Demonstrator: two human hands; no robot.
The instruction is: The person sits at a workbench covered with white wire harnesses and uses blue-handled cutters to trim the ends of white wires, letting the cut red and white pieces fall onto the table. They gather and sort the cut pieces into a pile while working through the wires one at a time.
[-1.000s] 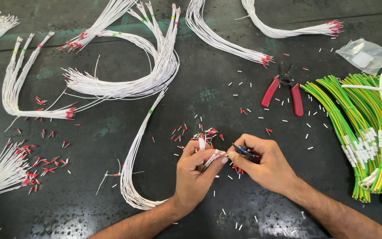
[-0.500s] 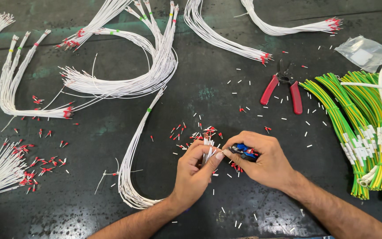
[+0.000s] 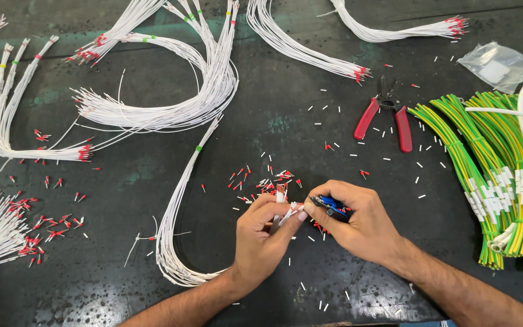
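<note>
Left fingers: the left hand (image 3: 261,239) pinched the ends of a white wire bundle (image 3: 174,230) between thumb and forefinger.
Right fingers: the right hand (image 3: 358,221) was curled tight around a small blue-handled tool (image 3: 329,206), its tip just beside the wire ends.
Bundle: it looped left across the dark table (image 3: 286,121).
Nearby: loose red ferrules (image 3: 261,178) lay just above the hands.
Farther: red-handled pliers (image 3: 385,118) and green-yellow wires (image 3: 497,175) sat to the right.
</note>
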